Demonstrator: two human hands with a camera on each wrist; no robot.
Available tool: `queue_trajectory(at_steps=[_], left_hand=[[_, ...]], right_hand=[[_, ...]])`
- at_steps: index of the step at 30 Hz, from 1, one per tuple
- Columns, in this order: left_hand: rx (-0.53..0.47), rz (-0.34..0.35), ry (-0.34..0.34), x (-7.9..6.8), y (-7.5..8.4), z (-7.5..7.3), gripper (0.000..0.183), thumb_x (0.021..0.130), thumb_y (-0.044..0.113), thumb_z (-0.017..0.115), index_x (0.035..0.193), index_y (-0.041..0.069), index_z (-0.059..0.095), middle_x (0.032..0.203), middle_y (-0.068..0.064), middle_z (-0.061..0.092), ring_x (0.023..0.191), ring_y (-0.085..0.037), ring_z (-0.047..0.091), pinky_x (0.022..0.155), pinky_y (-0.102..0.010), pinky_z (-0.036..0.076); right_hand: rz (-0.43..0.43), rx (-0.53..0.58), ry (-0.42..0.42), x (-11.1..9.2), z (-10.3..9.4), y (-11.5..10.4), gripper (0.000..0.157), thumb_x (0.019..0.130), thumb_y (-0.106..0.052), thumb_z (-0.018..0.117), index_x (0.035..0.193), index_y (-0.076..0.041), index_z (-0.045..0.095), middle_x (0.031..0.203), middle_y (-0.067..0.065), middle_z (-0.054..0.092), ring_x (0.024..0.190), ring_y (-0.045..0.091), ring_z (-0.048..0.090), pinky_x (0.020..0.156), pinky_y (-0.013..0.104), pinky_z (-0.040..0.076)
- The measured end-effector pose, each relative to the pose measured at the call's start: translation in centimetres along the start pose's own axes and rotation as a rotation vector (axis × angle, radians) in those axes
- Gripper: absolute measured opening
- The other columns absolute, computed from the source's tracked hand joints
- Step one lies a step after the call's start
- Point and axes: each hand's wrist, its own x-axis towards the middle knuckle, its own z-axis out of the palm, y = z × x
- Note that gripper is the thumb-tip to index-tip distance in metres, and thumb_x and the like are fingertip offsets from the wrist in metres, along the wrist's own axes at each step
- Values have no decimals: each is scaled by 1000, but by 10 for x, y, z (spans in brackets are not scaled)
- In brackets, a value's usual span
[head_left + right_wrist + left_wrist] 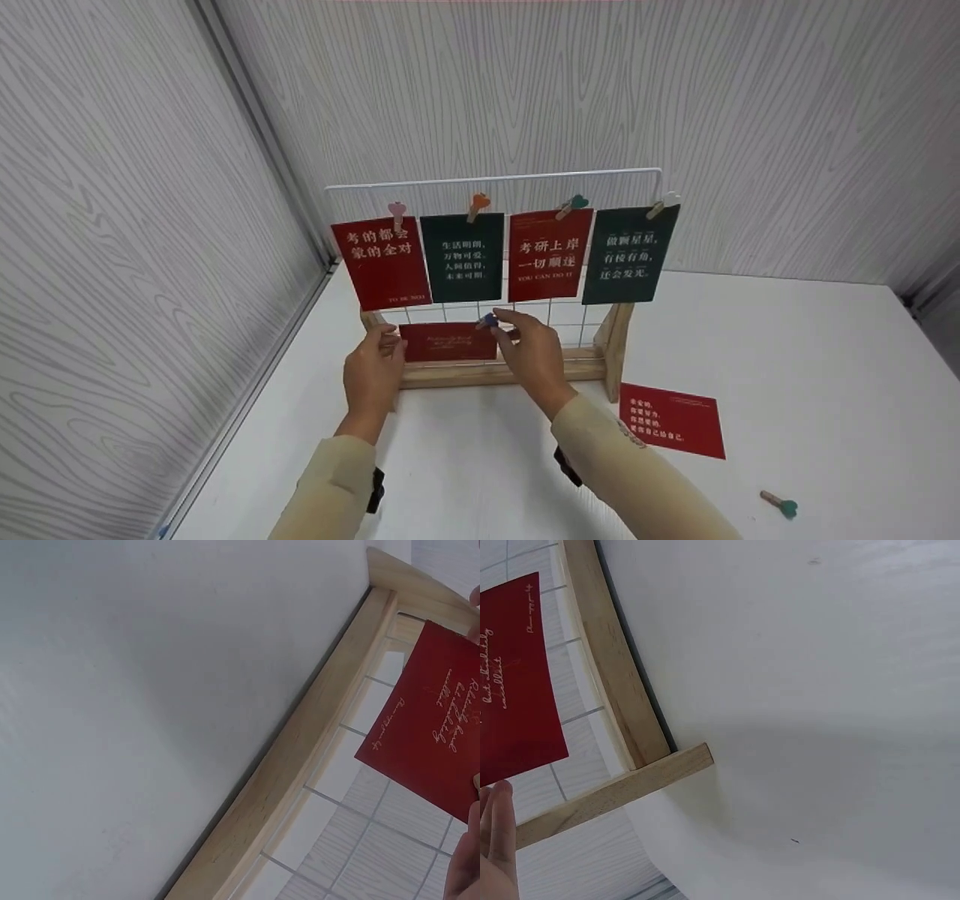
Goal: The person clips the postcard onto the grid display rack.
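A red card (442, 349) with pale script lies sideways against the lower part of a white wire grid (551, 311). At its left edge, my left hand (375, 369) holds it between fingers and thumb. My right hand (536, 358) pinches a small wooden clip with a blue top (490, 320) at the card's upper right corner. How far the clip bites onto card and wire cannot be made out. In the left wrist view the card (517, 682) shows above the left fingertips (502, 799). The right wrist view shows the card (424, 720) slightly off the grid.
Several red and green cards (461, 259) hang above, each under a coloured clip. The grid stands on a wooden base (442, 377). Another red card (675, 420) lies on the white table (795, 360) at right. A green heart clip (780, 504) lies nearer the front.
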Motion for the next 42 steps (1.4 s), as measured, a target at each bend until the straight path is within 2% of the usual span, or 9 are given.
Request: queue_trajectory(at_steps=[5,9,15,19,23,27,31,36,42], left_hand=[[-28,96,124,-3,-2,4,32,84,15,74,110,2,62,91,-9,66,82,-20,67,72,-35,55],[-40,121,157,-9,-3,8,41,82,24,76,114,4,59,94,-8,63,84,-19,64,68,-38,55],[-48,145,148,-19,2,15,52,80,29,78,119,6,54,104,-10,59,91,-21,59,66,-41,55],[-59,187,154,-26,6,22,60,76,29,81,122,5,51,111,-12,56,100,-24,57,77,-43,54],[-65,188,141,-36,12,32,65,74,30,82,124,5,50,116,-11,54,109,-22,52,90,-42,48],[-91,179,125,-50,19,46,65,74,31,82,124,6,50,116,-9,54,111,-21,49,93,-42,46],[-118,172,99,-62,28,60,62,74,28,83,123,8,51,115,-6,55,110,-19,50,93,-41,46],[-156,199,53,-77,41,78,61,73,25,84,122,8,52,113,-4,55,107,-18,52,90,-40,47],[-184,235,2,-92,57,97,60,73,26,84,121,5,54,110,-5,55,104,-18,52,90,-38,45]], right_hand=[[-31,36,18,-6,-6,12,36,87,-11,71,122,-10,64,116,6,65,86,13,67,74,27,54],[-24,136,-17,-12,-13,22,43,87,-16,71,128,-12,60,120,5,63,91,13,66,77,35,54],[7,227,-73,-25,-26,34,51,87,-29,70,135,-19,54,126,4,60,98,13,63,80,42,53],[28,243,-97,-33,-35,40,57,87,-36,69,139,-26,49,128,2,57,102,14,61,81,41,52],[28,252,-114,-42,-43,50,61,86,-33,71,142,-28,45,131,5,55,106,19,60,82,45,52],[20,261,-136,-53,-52,61,65,85,-28,73,143,-23,44,133,7,51,109,21,58,84,49,51],[33,235,-161,-64,-64,69,66,84,-27,74,143,-19,44,135,2,50,110,20,57,85,46,51],[58,166,-172,-76,-81,83,69,80,-32,78,141,-26,47,136,-5,50,111,21,57,82,40,52],[87,146,-179,-92,-101,105,68,78,-30,79,139,-24,50,124,2,58,103,19,60,79,39,53]])
